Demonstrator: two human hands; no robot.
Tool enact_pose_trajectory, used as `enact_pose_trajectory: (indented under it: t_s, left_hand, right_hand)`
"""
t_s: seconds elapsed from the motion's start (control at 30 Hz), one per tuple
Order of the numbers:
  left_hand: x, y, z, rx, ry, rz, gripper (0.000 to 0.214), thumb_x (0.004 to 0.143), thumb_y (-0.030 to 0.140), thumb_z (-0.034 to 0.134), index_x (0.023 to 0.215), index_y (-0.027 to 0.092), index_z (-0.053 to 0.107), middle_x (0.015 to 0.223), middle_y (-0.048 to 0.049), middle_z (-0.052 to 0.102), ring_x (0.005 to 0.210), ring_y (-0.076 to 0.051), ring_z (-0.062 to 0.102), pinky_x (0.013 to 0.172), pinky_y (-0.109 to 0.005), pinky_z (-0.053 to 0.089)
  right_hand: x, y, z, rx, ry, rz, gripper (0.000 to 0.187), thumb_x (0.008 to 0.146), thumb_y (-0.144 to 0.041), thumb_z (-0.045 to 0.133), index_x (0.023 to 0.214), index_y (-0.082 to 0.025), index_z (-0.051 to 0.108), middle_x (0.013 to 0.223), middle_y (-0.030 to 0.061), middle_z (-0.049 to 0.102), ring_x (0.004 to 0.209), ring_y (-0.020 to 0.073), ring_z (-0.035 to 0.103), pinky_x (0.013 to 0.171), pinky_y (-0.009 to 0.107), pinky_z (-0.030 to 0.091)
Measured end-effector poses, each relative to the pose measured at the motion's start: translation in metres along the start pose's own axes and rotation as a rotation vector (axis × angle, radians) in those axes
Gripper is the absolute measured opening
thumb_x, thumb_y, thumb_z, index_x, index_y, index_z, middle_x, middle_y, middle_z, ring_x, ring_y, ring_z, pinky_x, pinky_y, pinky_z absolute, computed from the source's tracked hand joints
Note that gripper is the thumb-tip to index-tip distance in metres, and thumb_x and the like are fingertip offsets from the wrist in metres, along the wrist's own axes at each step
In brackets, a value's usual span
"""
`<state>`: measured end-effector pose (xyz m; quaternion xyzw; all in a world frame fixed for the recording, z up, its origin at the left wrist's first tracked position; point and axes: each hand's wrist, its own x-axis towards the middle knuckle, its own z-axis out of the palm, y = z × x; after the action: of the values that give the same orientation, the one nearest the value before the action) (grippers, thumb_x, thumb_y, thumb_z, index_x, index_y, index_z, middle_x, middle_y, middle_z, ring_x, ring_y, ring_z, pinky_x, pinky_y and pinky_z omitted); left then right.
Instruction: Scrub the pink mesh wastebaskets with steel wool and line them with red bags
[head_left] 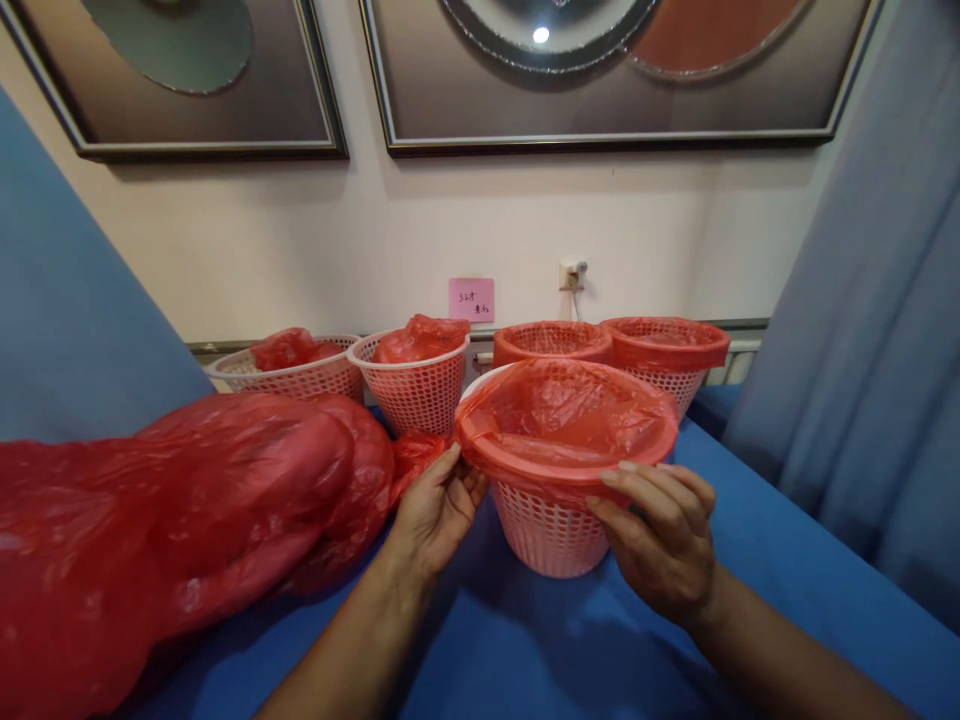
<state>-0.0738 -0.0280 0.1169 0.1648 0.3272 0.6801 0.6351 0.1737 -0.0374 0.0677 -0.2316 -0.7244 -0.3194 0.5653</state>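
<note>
In front of me a white perforated plastic basket point(551, 545) stands upright on a blue-covered surface. A thin red plastic bag point(577, 405) lines it and is folded outward over most of the rim. At the back left a short stretch of white rim shows bare. My left hand point(441, 510), palm partly up, pinches the bag's folded edge at the basket's left side. At the front right, my right hand point(664, 530) is closed on the fold, thumb below and fingers on the rim.
Behind stand two baskets with bags over their rims point(551, 340) point(667, 345) and two with bags bunched inside point(412, 385) point(300, 380). A large red plastic heap point(225, 500) lies left. Blue curtains point(862, 330) hang at the sides; a pink note point(472, 299) is on the wall.
</note>
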Motion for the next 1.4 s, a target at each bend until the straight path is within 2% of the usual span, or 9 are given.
enact_pose_trajectory:
  t_s: [0.2,0.27,0.37,0.43,0.67,0.83,1.03,1.2,1.4]
  left_hand:
    - [0.008,-0.001,-0.009,0.165,0.021,0.048,0.012,0.096,0.014,0.060,0.092,0.012,0.070,0.077,-0.0050,0.074,0.060,-0.013,0.070,0.058,-0.023,0.058]
    - [0.011,-0.001,-0.011,0.249,0.027,0.196,0.005,0.088,0.018,0.071,0.087,0.013,0.070,0.078,-0.0030,0.072,0.062,-0.012,0.067,0.059,-0.022,0.056]
    - [0.017,0.006,-0.007,0.376,0.055,0.555,0.019,0.077,0.025,0.083,0.087,0.016,0.070,0.085,-0.0001,0.071,0.074,-0.011,0.066,0.069,-0.020,0.054]
    - [0.021,0.013,0.000,0.477,0.048,0.676,0.028,0.070,0.027,0.089,0.089,0.017,0.071,0.089,-0.0001,0.072,0.080,-0.012,0.066,0.073,-0.021,0.053]
    - [0.013,0.024,0.005,0.564,-0.026,0.530,0.036,0.062,0.037,0.092,0.071,0.016,0.063,0.063,0.0029,0.065,0.058,-0.010,0.059,0.062,-0.022,0.050]
    - [-0.002,0.008,-0.013,0.505,-0.086,0.312,0.036,0.065,0.039,0.089,0.074,0.015,0.063,0.066,-0.0008,0.067,0.062,-0.013,0.062,0.063,-0.025,0.051]
    - [0.005,0.026,0.009,0.712,0.055,0.837,0.027,0.064,0.018,0.089,0.084,0.020,0.071,0.083,0.0001,0.070,0.078,-0.015,0.062,0.072,-0.021,0.047]
    - [0.020,0.052,0.038,0.982,-0.024,0.687,0.029,0.050,0.003,0.089,0.062,0.020,0.070,0.064,0.0025,0.062,0.063,-0.015,0.049,0.057,-0.022,0.034]
    - [0.030,0.051,0.028,0.716,0.041,0.582,0.026,0.059,-0.001,0.079,0.058,0.017,0.061,0.053,0.0074,0.056,0.052,-0.009,0.047,0.053,-0.019,0.034]
  right_hand:
    - [-0.012,-0.011,-0.011,0.060,-0.111,0.056,0.009,0.092,-0.021,0.070,0.100,-0.021,0.070,0.127,0.0085,0.068,0.122,0.0250,0.059,0.108,0.045,0.039]
    - [-0.001,-0.016,-0.018,0.106,-0.102,0.035,0.009,0.091,-0.020,0.069,0.101,-0.022,0.069,0.126,0.0080,0.068,0.121,0.0244,0.060,0.107,0.044,0.040]
    - [0.024,-0.025,-0.019,0.141,-0.099,0.018,0.026,0.091,-0.012,0.065,0.116,-0.020,0.066,0.126,0.0098,0.067,0.117,0.0228,0.062,0.103,0.043,0.043]
    - [0.040,-0.029,-0.013,0.161,-0.158,0.048,0.036,0.092,-0.010,0.062,0.128,-0.015,0.061,0.125,0.0130,0.068,0.115,0.0242,0.063,0.099,0.043,0.045]
    - [0.045,-0.003,0.006,0.401,-0.138,0.162,0.037,0.090,-0.003,0.055,0.122,-0.017,0.061,0.100,0.0075,0.070,0.092,0.0220,0.065,0.081,0.040,0.050]
    - [0.043,0.024,-0.009,0.435,-0.182,0.179,0.043,0.090,-0.007,0.058,0.132,-0.017,0.057,0.116,0.0116,0.066,0.106,0.0239,0.063,0.089,0.042,0.052]
    - [0.061,-0.019,0.004,0.172,-0.315,0.036,0.042,0.097,-0.019,0.057,0.138,-0.016,0.054,0.130,0.0149,0.066,0.116,0.0283,0.061,0.094,0.047,0.047]
    - [0.055,-0.054,0.029,0.022,-0.329,0.060,0.037,0.098,-0.017,0.051,0.134,-0.014,0.059,0.124,0.0150,0.070,0.109,0.0286,0.064,0.092,0.047,0.043]
    - [0.047,-0.038,0.030,0.085,-0.259,0.118,0.034,0.098,-0.018,0.054,0.132,-0.015,0.059,0.113,0.0110,0.072,0.097,0.0238,0.065,0.088,0.043,0.043]
